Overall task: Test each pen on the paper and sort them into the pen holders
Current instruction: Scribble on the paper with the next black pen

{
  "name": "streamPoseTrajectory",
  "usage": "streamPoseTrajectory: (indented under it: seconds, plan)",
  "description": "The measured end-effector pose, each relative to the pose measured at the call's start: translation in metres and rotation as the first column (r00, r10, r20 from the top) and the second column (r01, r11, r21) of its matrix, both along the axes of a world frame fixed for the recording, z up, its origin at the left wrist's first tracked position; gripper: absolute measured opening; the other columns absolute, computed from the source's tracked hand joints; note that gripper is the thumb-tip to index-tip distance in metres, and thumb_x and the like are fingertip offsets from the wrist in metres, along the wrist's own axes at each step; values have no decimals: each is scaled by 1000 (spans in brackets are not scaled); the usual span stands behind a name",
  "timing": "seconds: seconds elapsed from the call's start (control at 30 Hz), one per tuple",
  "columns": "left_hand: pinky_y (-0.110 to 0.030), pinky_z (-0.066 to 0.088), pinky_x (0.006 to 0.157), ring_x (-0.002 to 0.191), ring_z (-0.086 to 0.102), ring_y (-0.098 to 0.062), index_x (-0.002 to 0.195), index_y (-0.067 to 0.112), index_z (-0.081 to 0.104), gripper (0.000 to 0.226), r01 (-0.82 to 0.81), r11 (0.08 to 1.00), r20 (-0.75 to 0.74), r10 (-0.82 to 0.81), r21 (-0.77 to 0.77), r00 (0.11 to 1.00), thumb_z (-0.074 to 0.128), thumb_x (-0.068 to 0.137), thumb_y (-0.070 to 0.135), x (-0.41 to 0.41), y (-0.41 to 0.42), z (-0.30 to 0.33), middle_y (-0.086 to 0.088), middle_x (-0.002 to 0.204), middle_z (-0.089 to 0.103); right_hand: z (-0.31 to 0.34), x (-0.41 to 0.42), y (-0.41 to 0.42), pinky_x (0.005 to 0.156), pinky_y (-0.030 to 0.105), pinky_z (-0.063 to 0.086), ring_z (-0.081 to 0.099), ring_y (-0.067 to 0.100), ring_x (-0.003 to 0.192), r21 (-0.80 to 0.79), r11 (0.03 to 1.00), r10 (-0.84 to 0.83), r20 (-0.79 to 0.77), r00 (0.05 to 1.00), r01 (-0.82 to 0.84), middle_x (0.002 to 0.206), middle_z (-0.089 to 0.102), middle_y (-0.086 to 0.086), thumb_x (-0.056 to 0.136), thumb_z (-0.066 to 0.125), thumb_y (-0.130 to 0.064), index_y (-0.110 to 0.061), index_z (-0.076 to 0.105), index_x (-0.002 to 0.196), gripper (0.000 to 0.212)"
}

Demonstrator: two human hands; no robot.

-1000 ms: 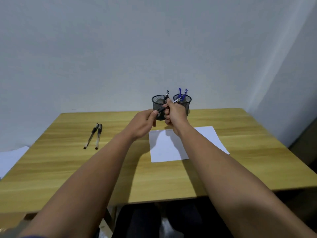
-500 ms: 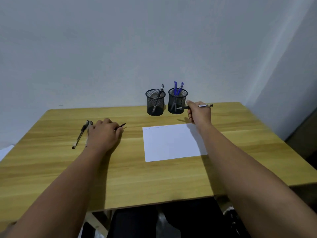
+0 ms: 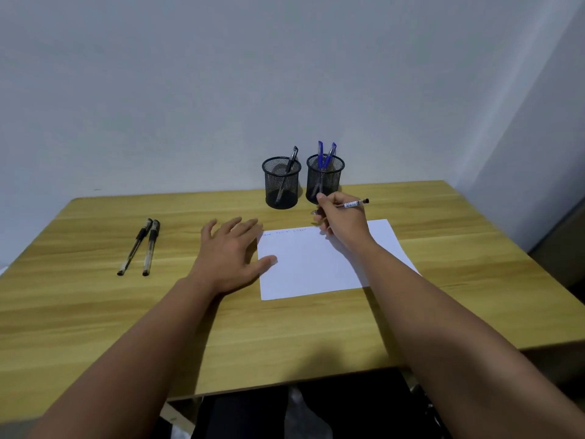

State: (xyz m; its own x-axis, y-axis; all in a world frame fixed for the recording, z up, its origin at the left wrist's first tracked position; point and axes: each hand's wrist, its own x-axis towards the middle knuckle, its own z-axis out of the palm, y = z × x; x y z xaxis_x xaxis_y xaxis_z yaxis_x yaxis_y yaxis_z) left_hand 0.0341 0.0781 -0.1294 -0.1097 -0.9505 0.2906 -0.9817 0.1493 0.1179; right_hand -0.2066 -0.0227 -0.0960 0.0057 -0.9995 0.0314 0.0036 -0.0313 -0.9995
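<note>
head view: the right hand [image 3: 343, 217] pinches a pen [image 3: 351, 204] in a writing grip, fingers curled round it, its back end sticking out toward the right of the frame and its tip near the upper edge of the paper [image 3: 316, 264], right of a row of faint scribbles. the left hand [image 3: 231, 251] lies flat with fingers spread, thumb on the paper's left edge, the rest on the worktop [image 3: 95, 312]. two black pens [image 3: 141, 247] lie side by side at centre left, well apart from both hands. just above the right hand stand two mesh holders: the left holder [image 3: 281, 185] has one black pen, the right holder [image 3: 326, 175] two blue pens.
</note>
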Motion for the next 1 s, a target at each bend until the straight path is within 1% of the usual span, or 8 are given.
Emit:
streamPoseTrajectory:
  seconds: [0.1, 0.3, 0.43, 0.5, 0.6, 0.7, 0.83, 1.0]
  plan:
    - [-59, 0, 122, 152, 26, -18, 149, 39, 45, 82, -20, 999, -14, 20, 42, 1000, 34, 82, 86, 4, 0, -8, 15, 161, 37, -15, -2, -3, 38, 21, 40, 56, 14, 43, 50, 998, 28, 3, 1000, -28, 68, 66, 18, 106, 67, -21, 9, 66, 89, 34]
    - [-54, 12, 123, 152, 26, -15, 148, 39, 48, 84, -26, 997, -155, 37, 68, 987, 38, 79, 86, 5, -2, -12, 14, 161, 38, -23, 0, -3, 55, 29, 49, 57, 23, 60, -21, 1000, 6, -54, 999, -8, 64, 55, 16, 97, 78, -25, 9, 54, 77, 46]
    - [-52, 13, 123, 151, 26, -14, 148, 40, 48, 84, -38, 997, -167, 50, 73, 985, 41, 77, 86, 6, -2, -11, 16, 160, 38, -30, -1, -5, 55, 33, 47, 60, 27, 60, -58, 998, -15, -65, 998, 11, 67, 57, 30, 99, 73, -22, 9, 49, 77, 45]
    - [-51, 12, 123, 151, 26, -14, 148, 41, 46, 84, -38, 996, -169, 51, 76, 984, 41, 77, 85, 5, -2, -11, 16, 160, 38, -31, -2, -5, 55, 32, 48, 61, 28, 58, -38, 999, -2, -77, 997, -1, 64, 55, 24, 99, 71, -17, 9, 46, 75, 43]
    - [-51, 12, 123, 151, 25, -13, 149, 44, 44, 82, -36, 996, -177, 49, 77, 983, 42, 78, 85, 6, -2, -11, 17, 160, 37, -32, -2, -6, 52, 30, 49, 63, 23, 54, -33, 999, 21, -133, 991, -25, 61, 61, 18, 99, 72, -16, -1, 54, 68, 39]
    - [-51, 12, 123, 151, 24, -13, 147, 44, 47, 80, -33, 996, -173, 47, 84, 984, 41, 78, 85, 6, -2, -10, 17, 160, 37, -32, -2, -7, 51, 29, 50, 64, 19, 53, -33, 999, 28, -161, 987, -34, 63, 66, 17, 99, 74, -18, 3, 56, 71, 39]
    - [-51, 11, 123, 151, 24, -13, 146, 44, 48, 80, -36, 996, -181, 51, 87, 982, 42, 78, 84, 6, -2, -10, 17, 160, 37, -31, -1, -6, 50, 28, 49, 62, 17, 52, -51, 998, 26, -205, 979, -37, 65, 68, 21, 98, 75, -18, -4, 61, 67, 37]
    - [-51, 12, 123, 151, 24, -13, 146, 44, 48, 81, -35, 995, -183, 51, 91, 982, 41, 77, 85, 6, -4, -11, 18, 160, 36, -30, -2, -5, 48, 26, 46, 58, 15, 49, -70, 996, 36, -235, 971, -54, 67, 68, 27, 97, 77, -17, 2, 64, 69, 36]
